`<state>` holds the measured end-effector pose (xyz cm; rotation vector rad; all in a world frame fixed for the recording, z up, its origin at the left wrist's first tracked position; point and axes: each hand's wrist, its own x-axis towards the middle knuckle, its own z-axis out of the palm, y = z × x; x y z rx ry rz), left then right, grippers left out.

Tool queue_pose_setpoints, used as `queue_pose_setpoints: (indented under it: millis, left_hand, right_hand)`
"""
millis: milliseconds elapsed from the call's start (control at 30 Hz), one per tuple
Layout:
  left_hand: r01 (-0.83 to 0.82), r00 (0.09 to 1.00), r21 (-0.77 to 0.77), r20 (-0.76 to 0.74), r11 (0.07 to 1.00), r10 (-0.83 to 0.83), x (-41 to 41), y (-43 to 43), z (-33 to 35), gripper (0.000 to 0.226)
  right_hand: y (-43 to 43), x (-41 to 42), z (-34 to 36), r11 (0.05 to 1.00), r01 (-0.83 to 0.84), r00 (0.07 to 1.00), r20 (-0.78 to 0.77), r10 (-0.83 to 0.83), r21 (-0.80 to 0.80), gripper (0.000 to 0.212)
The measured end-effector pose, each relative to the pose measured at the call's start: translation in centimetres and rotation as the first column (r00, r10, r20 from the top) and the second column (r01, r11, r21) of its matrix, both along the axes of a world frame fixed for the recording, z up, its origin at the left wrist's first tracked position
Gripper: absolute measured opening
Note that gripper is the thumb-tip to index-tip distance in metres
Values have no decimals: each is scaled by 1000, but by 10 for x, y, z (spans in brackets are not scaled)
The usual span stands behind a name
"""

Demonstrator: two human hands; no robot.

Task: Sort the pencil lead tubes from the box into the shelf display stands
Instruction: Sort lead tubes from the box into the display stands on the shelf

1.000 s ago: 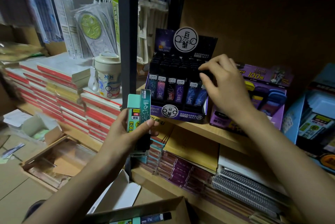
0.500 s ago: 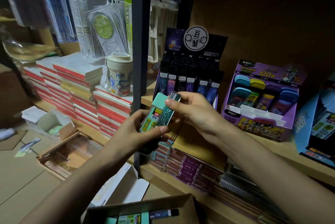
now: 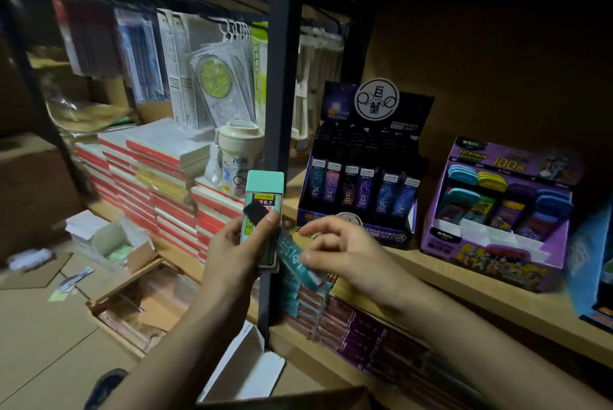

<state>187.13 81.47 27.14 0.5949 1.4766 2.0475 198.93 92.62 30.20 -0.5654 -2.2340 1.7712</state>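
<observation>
Pulled away from the left hand (image 3: 232, 253) since half a second ago: one teal lead tube (image 3: 293, 255).
Its fingers and thumb curl round an upright mint-green lead tube (image 3: 265, 190) marked 0.7; just right of it the right hand (image 3: 341, 250) pinches the teal one, tilted; zodiac display stand (image 3: 361, 184) behind, on the wooden shelf (image 3: 464, 280).

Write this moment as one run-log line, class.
left hand: grips mint-capped tube | right hand: pinches teal tube, tilted | dark display stand: on shelf, beyond both hands | status: teal tube not yet placed
</observation>
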Motion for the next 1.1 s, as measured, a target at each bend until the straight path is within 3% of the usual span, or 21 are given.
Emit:
queue_pose_setpoints:
  millis: [67,200,333,433,500,600,800,1000,1100]
  left_hand:
    - [-1,999,0,-45,1000,1,0,-1,1,39]
    - [-13,990,8,-138,1000,14,-1,-2,3,38]
    - [-77,978,63,-190,995,88,-4,-5,6,39]
    - [-97,984,103,-141,990,111,-12,-11,9,28]
    - [-110,984,95,-129,989,122,-16,-15,8,18]
    - [-136,980,73,-138,988,145,-19,-18,5,15]
    - [-122,984,52,-120,991,128,-25,-21,1,16]
    - [-90,990,42,-107,995,94,-27,-22,-4,20]
    - [-80,992,28,-95,996,83,-27,-21,-8,17]
  right_hand:
    - [-4,-2,1,993,-75,997,38,72,96,20]
    - [-9,-7,2,991,-41,999,-14,43,127,13]
    - [-8,-18,13,961,-45,998,-28,54,273,8]
    - [14,-27,29,916,213,970,-188,-156,340,6]
    - [33,-30,37,808,405,907,-302,-294,428,6]
    - [52,-36,35,702,518,850,-387,-357,489,6]
    - [59,-51,16,632,511,859,-372,-351,583,7]
    - [58,-57,7,684,463,886,-296,-356,564,8]
    - [55,-62,-1,657,505,863,-298,-409,559,10]
